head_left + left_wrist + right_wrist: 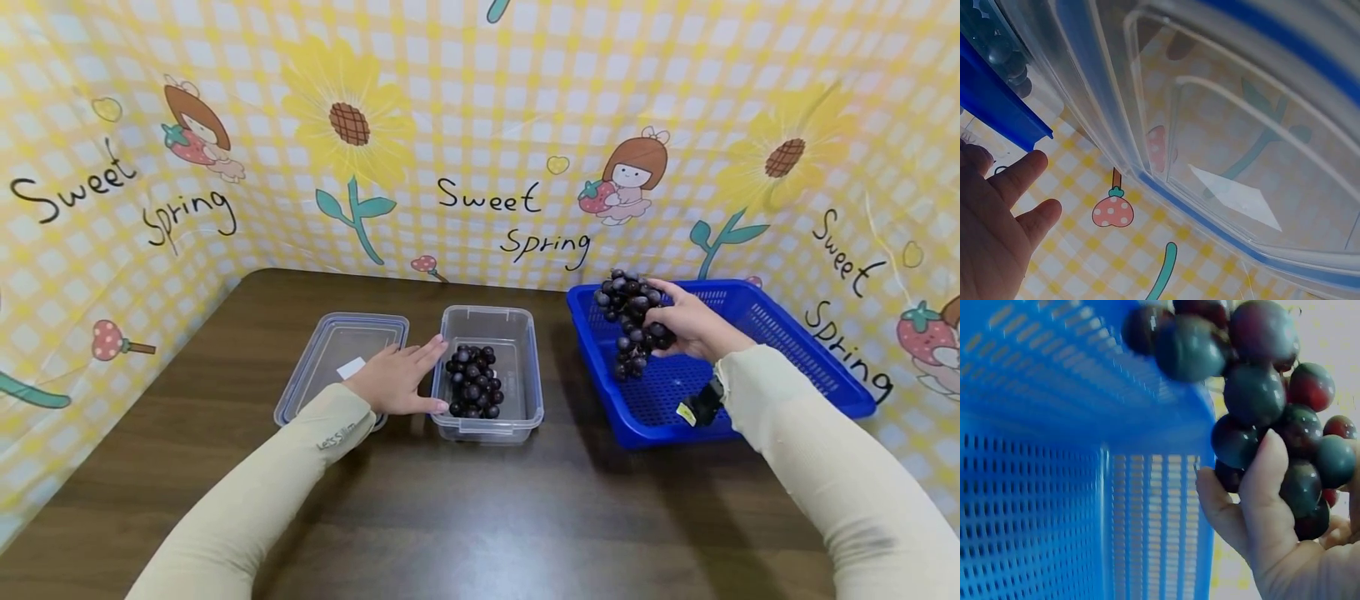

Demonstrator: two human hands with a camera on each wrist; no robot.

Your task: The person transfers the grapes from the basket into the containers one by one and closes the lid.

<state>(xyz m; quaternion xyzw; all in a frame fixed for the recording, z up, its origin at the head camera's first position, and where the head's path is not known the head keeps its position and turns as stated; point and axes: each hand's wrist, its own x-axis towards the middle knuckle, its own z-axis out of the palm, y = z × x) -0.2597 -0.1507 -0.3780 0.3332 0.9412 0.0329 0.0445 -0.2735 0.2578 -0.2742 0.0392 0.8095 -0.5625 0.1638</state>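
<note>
A bunch of dark grapes is gripped by my right hand over the left side of the blue basket. In the right wrist view, thumb and fingers curl round the grapes. My left hand has its fingers spread, with the fingertips at the left rim of a clear plastic container. Inside that container, on its left side, lies another bunch of dark grapes. The left wrist view shows part of the left hand with its fingers extended.
A clear lid with a blue seal and a white label lies left of the container, partly behind the left hand. A yellow checked cloth hangs behind the brown wooden table. A black strap sits by the right wrist.
</note>
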